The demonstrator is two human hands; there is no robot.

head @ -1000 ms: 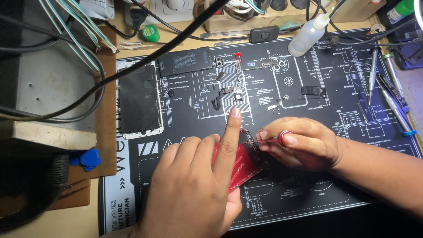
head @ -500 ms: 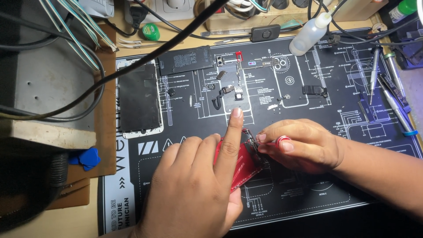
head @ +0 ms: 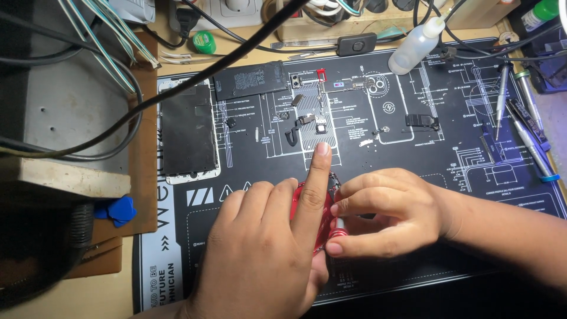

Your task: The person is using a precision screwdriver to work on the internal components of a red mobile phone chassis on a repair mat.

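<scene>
Near the mat's point(head: 413, 248) front edge, we pressed our left hand point(head: 260, 248) flat over the red phone frame point(head: 323, 220), index finger stretched toward the mat's middle. Our right hand point(head: 390, 210) pinched a red-tipped screwdriver point(head: 338, 233) closed between fingertips, its tip against the frame's right side.

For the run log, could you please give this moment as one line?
left hand: pressing red phone frame | right hand: gripping red-handled screwdriver | surface: black repair mat
</scene>
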